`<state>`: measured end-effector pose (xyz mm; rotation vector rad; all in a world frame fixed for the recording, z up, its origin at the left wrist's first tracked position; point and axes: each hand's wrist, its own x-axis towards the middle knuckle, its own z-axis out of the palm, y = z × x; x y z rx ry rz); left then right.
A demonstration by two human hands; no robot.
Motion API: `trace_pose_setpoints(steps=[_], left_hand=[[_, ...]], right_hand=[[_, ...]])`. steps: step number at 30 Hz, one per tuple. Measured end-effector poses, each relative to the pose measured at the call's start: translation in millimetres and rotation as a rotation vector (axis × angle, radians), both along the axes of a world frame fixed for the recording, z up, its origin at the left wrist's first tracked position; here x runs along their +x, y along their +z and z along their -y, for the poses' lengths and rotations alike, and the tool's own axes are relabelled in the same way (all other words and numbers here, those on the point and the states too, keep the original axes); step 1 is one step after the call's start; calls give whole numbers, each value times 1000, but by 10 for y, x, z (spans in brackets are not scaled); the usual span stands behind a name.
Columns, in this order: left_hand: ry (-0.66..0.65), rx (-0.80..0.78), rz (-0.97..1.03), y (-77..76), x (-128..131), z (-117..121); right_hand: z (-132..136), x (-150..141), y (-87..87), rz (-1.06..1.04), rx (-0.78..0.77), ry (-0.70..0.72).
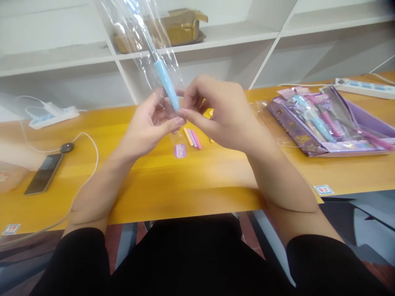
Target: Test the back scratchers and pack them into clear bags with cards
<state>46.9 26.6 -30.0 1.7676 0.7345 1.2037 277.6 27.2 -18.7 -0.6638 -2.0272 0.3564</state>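
A light blue pen [166, 84] with a silvery upper part stands tilted inside a clear plastic bag [145, 61], raised above the table. My left hand [151, 119] is closed, with thumb and fingers pinching the bag around the pen's lower tip. From the other side my right hand [216, 109] grips the bag at the same tip, its thumb meeting the left thumb. On the table below lie several small coloured sticks [191, 138], in yellow, lilac and pink. A small purple label [180, 151] is just left of them. Something yellow is partly hidden behind my right hand.
To the right is a purple display box [308, 131] with bagged pens. A phone [44, 174] and a white cable [92, 164] lie left. Power strips [54, 115] stand at both sides. White shelves [216, 41] behind hold a brown taped package [182, 28].
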Motion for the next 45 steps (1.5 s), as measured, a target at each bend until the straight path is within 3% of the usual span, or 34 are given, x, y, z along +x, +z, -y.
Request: trace_pose_setpoints(steps=[15, 18, 21, 26, 31, 35, 45], left_hand=[[46, 71, -108, 75, -38, 69], [41, 86, -85, 85, -27, 81], [45, 104, -89, 84, -16, 86], [83, 222, -250, 77, -35, 114], [88, 299, -347, 70, -78, 143], [25, 329, -308, 51, -98, 148], [-125, 477, -227, 37, -94, 106]], right_hand=[[4, 30, 58, -127, -6, -67], [11, 35, 70, -177, -11, 0], [19, 19, 48, -95, -71, 60], [5, -20, 10, -5, -153, 111], [0, -51, 17, -81, -315, 357], [15, -61, 12, -163, -444, 502], [74, -50, 60, -157, -484, 581]])
